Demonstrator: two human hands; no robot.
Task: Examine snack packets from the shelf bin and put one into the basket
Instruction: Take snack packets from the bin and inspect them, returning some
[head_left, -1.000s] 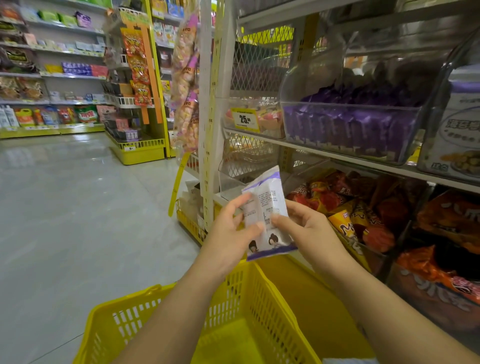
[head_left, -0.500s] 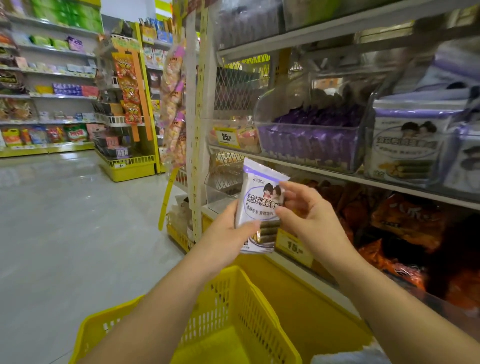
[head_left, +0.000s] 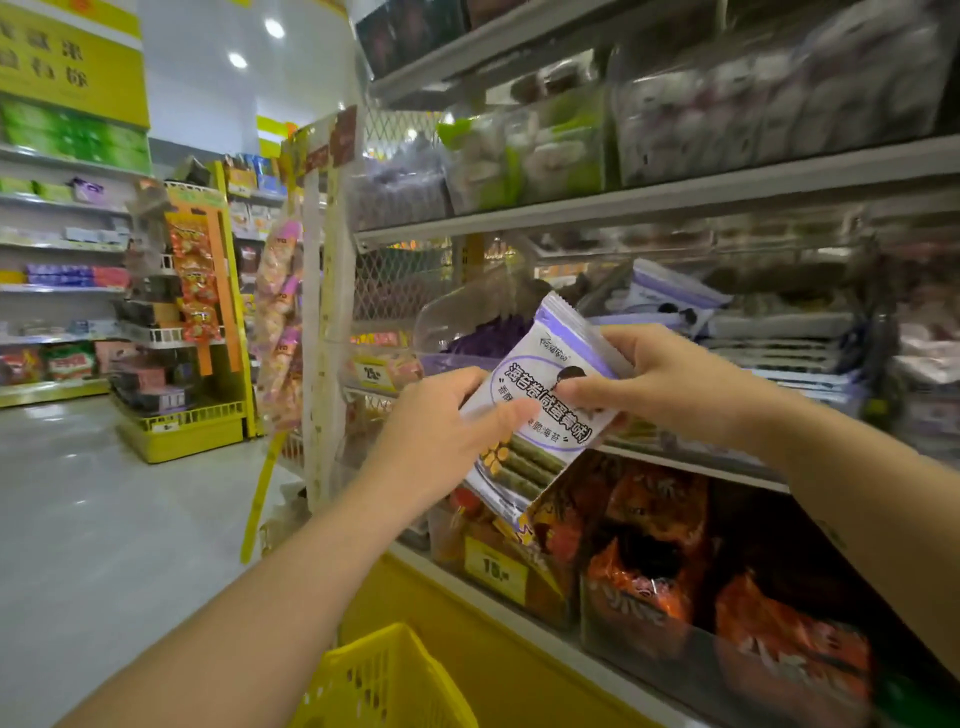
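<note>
The left hand (head_left: 436, 436) pinches the lower left edge of the snack packet (head_left: 535, 364), thumb on the printed face and fingers behind. The right hand (head_left: 675, 379) grips the upper right side the same way, its thumb laid across the lettering. Both hands are closed on the packet, so it is stretched flat. It is tilted with its front toward the camera, most likely so that the label and the pictured rolls can be read. The packet hangs in the air in front of the shelving, touching nothing but the hands, just before the shelf bin (head_left: 831, 291) where similar white-and-purple packets (head_left: 670, 299) lie stacked. That part of the view is blurred, so I cannot be sure they are the same product. Below the packet, orange bags (head_left: 649, 545) fill a lower bin behind a yellow price tag (head_left: 496, 564). The yellow basket (head_left: 374, 649) sits low and well apart from the packet, near the left forearm, with its open top facing up. From there it could take the packet with a simple drop. The packet is not yet in it, so the examining step seems to be the one in hand.
</note>
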